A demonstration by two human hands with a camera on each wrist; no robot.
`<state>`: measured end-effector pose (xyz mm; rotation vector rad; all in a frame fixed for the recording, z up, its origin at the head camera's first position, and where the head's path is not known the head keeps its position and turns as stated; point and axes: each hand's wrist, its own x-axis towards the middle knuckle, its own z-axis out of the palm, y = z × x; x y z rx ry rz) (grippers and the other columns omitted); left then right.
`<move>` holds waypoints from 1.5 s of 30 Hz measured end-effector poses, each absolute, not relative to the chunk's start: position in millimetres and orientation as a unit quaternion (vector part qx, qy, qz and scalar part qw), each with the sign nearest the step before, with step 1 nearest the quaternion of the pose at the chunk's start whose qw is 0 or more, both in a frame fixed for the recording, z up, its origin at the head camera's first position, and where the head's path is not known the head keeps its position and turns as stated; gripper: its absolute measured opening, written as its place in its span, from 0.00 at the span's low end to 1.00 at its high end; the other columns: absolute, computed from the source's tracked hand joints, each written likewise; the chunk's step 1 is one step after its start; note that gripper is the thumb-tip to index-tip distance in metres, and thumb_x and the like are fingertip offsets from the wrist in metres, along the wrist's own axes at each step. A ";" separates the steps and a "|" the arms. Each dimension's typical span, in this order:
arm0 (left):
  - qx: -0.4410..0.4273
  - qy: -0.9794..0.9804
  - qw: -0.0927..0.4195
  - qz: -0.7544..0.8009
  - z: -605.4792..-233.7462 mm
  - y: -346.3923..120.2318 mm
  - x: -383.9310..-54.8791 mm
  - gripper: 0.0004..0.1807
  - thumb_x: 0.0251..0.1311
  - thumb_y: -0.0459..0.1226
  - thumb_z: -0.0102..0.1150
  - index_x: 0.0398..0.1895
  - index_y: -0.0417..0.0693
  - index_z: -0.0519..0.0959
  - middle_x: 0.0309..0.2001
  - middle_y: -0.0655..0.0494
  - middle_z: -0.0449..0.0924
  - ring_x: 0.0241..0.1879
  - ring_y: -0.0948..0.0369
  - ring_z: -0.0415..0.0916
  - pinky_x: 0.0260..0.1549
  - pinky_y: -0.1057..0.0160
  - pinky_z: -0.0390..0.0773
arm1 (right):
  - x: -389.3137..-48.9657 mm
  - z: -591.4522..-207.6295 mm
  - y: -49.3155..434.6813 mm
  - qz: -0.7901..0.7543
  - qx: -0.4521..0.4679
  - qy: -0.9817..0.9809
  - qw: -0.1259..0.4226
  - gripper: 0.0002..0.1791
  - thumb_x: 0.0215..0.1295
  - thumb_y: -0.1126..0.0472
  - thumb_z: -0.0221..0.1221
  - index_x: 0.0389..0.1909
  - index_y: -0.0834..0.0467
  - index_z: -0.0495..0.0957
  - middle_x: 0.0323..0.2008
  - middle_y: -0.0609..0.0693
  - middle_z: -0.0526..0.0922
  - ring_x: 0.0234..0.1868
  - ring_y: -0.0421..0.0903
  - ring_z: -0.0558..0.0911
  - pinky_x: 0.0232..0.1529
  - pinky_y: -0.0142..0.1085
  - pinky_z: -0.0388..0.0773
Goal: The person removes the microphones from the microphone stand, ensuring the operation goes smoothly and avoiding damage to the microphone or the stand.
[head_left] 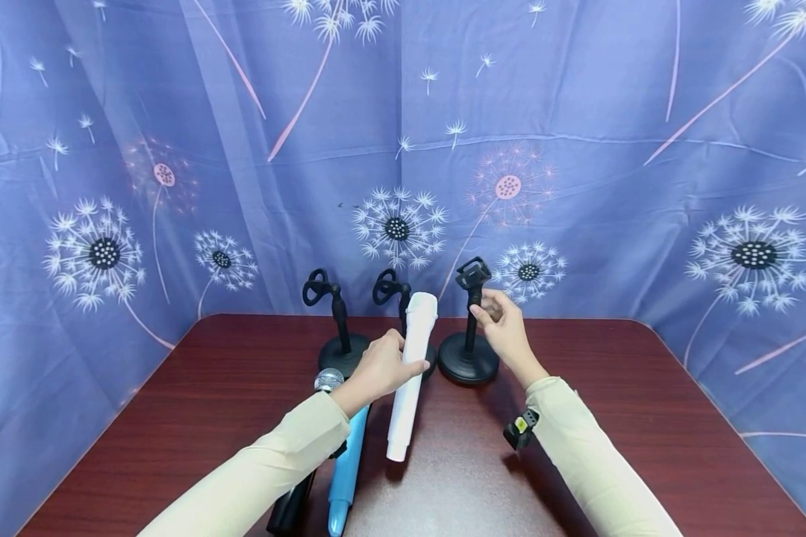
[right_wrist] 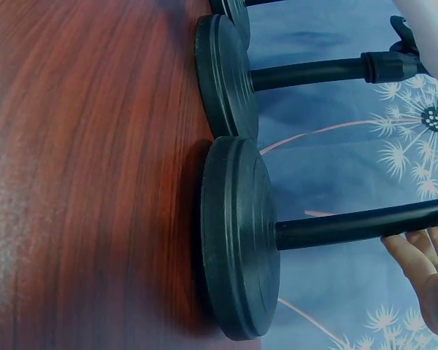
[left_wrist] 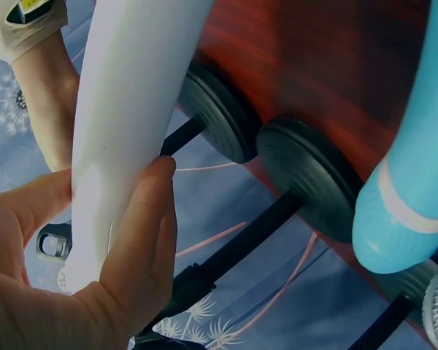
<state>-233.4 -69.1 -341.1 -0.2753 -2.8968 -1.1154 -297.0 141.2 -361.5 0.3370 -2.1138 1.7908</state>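
My left hand [head_left: 386, 363] grips a white handheld microphone [head_left: 413, 373] between thumb and fingers, tilted above the table. In the left wrist view, the thumb and fingers [left_wrist: 142, 233] lie on either side of its white body. My right hand [head_left: 505, 328] holds the upper pole of the rightmost black microphone stand [head_left: 469, 362], just under its clip; the right wrist view shows fingertips against that pole [right_wrist: 350, 224]. The stand's round base rests on the table. Behind the white microphone stands the middle microphone stand [head_left: 403, 298], partly hidden.
A third microphone stand [head_left: 341, 328] is at the left. A blue microphone [head_left: 349, 462] and a black microphone with a silver mesh head [head_left: 329, 380] lie under my left forearm. The brown table [head_left: 611, 403] ends against a blue dandelion-patterned curtain [head_left: 578, 186].
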 end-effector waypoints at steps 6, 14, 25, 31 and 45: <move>-0.089 -0.931 0.005 -0.354 -349.1 -71.5 -232.0 0.20 0.53 0.43 0.69 0.34 0.40 0.70 0.26 0.52 0.72 0.26 0.58 0.72 0.25 0.62 0.73 | -295.9 -362.1 140.6 0.632 0.116 -0.746 0.177 0.17 0.64 0.75 0.56 0.53 0.75 0.71 0.40 0.73 0.78 0.35 0.45 0.81 0.41 0.38 0.81; -0.090 -0.933 0.000 -0.349 -359.5 -76.3 -229.1 0.20 0.54 0.42 0.69 0.33 0.40 0.69 0.25 0.51 0.71 0.25 0.58 0.71 0.23 0.62 0.71 | -311.5 -380.9 144.7 0.635 0.124 -0.740 0.186 0.17 0.64 0.72 0.58 0.54 0.72 0.72 0.40 0.71 0.79 0.34 0.40 0.81 0.35 0.27 0.79; -0.075 -0.918 -0.061 -0.384 -368.7 -81.7 -223.7 0.18 0.57 0.40 0.67 0.33 0.36 0.70 0.26 0.47 0.71 0.20 0.57 0.77 0.20 0.59 0.81 | -318.6 -385.1 145.6 0.638 0.123 -0.736 0.190 0.17 0.63 0.73 0.58 0.53 0.73 0.72 0.39 0.70 0.79 0.35 0.45 0.81 0.35 0.28 0.79; -0.073 -0.923 -0.066 -0.372 -375.1 -82.1 -221.2 0.18 0.56 0.39 0.68 0.32 0.33 0.72 0.25 0.46 0.73 0.16 0.55 0.79 0.18 0.58 0.81 | -319.8 -386.6 145.9 0.629 0.122 -0.742 0.198 0.17 0.64 0.71 0.59 0.53 0.71 0.73 0.39 0.68 0.80 0.34 0.40 0.81 0.34 0.25 0.78; -0.087 -0.940 -0.089 -0.319 -387.0 -80.1 -215.1 0.16 0.58 0.38 0.66 0.27 0.35 0.72 0.20 0.47 0.72 0.12 0.57 0.77 0.13 0.66 0.76 | -319.3 -387.0 145.6 0.633 0.119 -0.741 0.189 0.17 0.64 0.71 0.59 0.53 0.71 0.73 0.40 0.68 0.80 0.34 0.38 0.80 0.37 0.30 0.80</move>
